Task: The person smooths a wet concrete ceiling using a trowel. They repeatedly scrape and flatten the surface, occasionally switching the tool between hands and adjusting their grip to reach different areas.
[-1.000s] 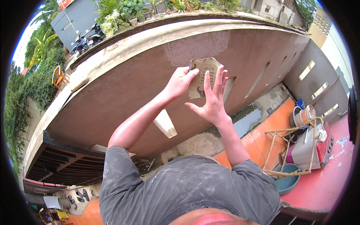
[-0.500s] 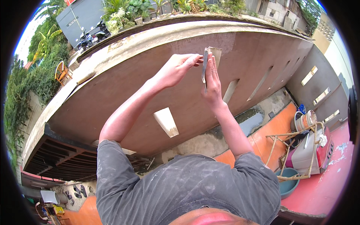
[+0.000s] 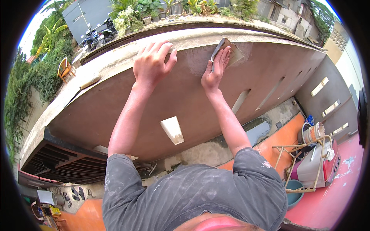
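Note:
My left hand (image 3: pixel 153 63) is raised to the top ledge (image 3: pixel 185 35) of the brown plastered wall, fingers loosely curved and a little apart, thumb out; whether anything small lies under the fingertips I cannot tell. My right hand (image 3: pixel 216 69) holds a folded piece of sandpaper (image 3: pixel 236 54), grey on one face and tan on the other, fingers close together over it, against a lighter patch near the wall's upper edge. The wall (image 3: pixel 135 111) has narrow slotted openings.
An orange chair (image 3: pixel 65 69) and pale long object (image 3: pixel 89 82) stand or lie left. Below are dark slats (image 3: pixel 65 156), orange flooring (image 3: pixel 266 142), a bamboo frame (image 3: pixel 300 146), teal basin (image 3: pixel 296 194), buckets (image 3: pixel 314 131) and sandals (image 3: pixel 77 192). Motorbikes and plants sit beyond the wall.
Both hands moved up toward the ledge. My left hand let go of the sandpaper and moved left; my right hand, earlier spread, closed on the sheet and tilted it to the wall.

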A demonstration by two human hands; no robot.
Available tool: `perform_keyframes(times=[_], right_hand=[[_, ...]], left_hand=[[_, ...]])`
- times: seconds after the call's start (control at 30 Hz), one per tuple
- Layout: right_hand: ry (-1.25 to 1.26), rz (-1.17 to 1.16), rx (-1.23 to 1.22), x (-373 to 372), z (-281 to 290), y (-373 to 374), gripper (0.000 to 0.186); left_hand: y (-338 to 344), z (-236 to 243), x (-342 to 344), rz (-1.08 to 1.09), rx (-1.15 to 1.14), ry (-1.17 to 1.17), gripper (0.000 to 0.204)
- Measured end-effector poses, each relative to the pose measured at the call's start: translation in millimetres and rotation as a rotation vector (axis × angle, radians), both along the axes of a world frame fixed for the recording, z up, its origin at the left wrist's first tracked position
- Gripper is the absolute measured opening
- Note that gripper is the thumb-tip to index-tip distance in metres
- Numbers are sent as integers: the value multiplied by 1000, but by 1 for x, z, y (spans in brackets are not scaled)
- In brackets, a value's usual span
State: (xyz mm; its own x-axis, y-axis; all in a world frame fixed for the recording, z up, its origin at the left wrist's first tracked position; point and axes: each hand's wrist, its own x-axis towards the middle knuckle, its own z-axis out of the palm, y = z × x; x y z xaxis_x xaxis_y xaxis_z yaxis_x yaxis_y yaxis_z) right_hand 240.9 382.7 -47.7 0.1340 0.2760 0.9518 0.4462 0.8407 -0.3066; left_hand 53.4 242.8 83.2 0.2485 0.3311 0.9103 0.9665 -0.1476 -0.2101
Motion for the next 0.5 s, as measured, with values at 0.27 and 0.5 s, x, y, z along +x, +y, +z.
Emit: perform_keyframes(times=[0.27,0.5], right_hand=[[127,27,-63,-1,13,-5,58],[53,-1,-49,14,11,16,59]], left_hand=[[0,0,6,31,-59,38,19],[1,-1,4,6,-33,36,18]])
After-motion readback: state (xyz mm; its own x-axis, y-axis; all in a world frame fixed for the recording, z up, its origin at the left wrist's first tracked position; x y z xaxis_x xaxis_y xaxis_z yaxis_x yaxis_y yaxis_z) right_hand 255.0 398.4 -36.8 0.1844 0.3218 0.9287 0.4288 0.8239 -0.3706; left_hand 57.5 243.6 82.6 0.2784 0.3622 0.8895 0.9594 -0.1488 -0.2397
